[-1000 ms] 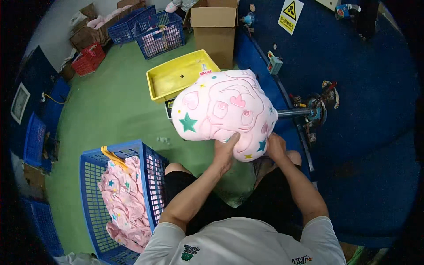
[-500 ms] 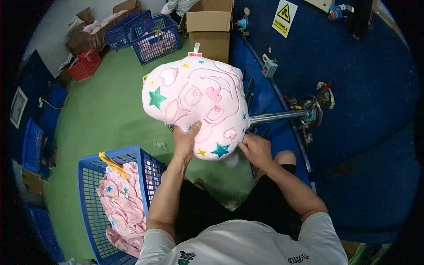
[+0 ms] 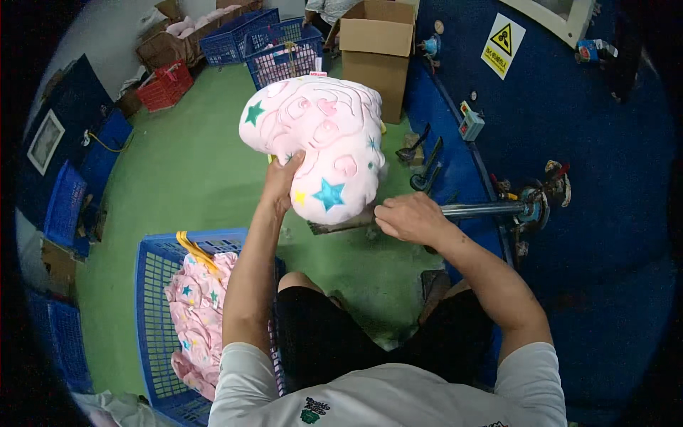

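A stuffed pink plush cushion (image 3: 324, 142), with an embroidered face, hearts and coloured stars, is held up in front of me. My left hand (image 3: 282, 183) grips its lower left edge, the thumb on the front and the other fingers behind. Just right of the cushion and apart from it, my right hand (image 3: 413, 217) is closed with its fingers curled in. What those fingers hold, if anything, is hidden. A horizontal metal tube (image 3: 484, 209) sticks out of the blue machine wall, its near end behind my right hand.
A blue plastic basket (image 3: 245, 236) of unstuffed pink covers (image 3: 203, 313) stands by my left leg. Dark pedals (image 3: 425, 174) sit by the blue machine (image 3: 590, 249). Farther off are a cardboard box (image 3: 373, 75), a blue basket (image 3: 284, 60), a red crate (image 3: 165, 87) and another person (image 3: 334, 10).
The cushion has come away from the metal tube, up and to the left in my left hand. My right hand has parted from the cushion. The view has shifted.
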### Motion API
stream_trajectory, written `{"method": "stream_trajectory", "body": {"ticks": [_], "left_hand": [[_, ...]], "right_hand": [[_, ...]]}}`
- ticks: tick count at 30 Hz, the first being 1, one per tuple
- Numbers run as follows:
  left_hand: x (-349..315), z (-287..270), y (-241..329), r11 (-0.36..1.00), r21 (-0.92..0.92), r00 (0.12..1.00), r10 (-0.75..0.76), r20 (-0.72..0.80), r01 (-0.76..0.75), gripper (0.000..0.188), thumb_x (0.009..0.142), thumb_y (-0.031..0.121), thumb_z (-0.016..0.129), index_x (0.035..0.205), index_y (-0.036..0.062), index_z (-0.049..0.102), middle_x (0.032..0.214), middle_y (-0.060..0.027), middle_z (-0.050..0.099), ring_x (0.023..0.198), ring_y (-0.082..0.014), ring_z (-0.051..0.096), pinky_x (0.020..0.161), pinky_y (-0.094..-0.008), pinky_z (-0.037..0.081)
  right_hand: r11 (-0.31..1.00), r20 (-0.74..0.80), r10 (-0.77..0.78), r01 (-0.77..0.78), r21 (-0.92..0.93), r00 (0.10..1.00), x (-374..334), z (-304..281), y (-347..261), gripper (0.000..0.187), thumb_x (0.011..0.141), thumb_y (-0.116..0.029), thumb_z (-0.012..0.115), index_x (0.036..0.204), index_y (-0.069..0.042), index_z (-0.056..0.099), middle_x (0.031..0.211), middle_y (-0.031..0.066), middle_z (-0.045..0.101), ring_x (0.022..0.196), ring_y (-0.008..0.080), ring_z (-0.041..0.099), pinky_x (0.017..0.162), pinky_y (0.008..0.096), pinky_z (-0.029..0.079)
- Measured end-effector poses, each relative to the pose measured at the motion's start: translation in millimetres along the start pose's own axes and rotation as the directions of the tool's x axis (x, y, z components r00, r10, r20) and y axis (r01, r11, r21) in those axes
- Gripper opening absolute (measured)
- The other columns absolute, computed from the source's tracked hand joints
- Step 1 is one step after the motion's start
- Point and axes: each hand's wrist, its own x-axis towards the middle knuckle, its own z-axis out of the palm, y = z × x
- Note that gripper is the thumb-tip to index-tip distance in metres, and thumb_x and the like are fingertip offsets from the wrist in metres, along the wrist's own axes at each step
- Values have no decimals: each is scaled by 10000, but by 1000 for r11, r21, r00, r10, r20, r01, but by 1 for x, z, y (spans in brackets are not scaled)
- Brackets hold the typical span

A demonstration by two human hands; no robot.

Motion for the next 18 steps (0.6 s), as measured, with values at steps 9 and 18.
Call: {"method": "stream_trajectory", "body": {"ticks": [9,18], "left_hand": [[93,1,-24,977,-77,977,-202,-63,197,527,954,409,657,1188,-61,621,984,-178,694,755,-220,668,612,-300,552],[-96,-31,-173,966,-42,960,-258,-110,255,348,990,359,663,1057,18,650,892,-83,686,748,-167,656,641,-270,537]], "right_hand": [[1000,4,-23,23,18,1000,3,-8,3,151,924,-220,622,826,-107,599,738,51,622,618,273,629,558,404,490],[999,144,47,-47,-4,989,6,-11,-6,238,965,-286,559,846,-96,637,788,76,674,644,321,643,586,447,522]]}}
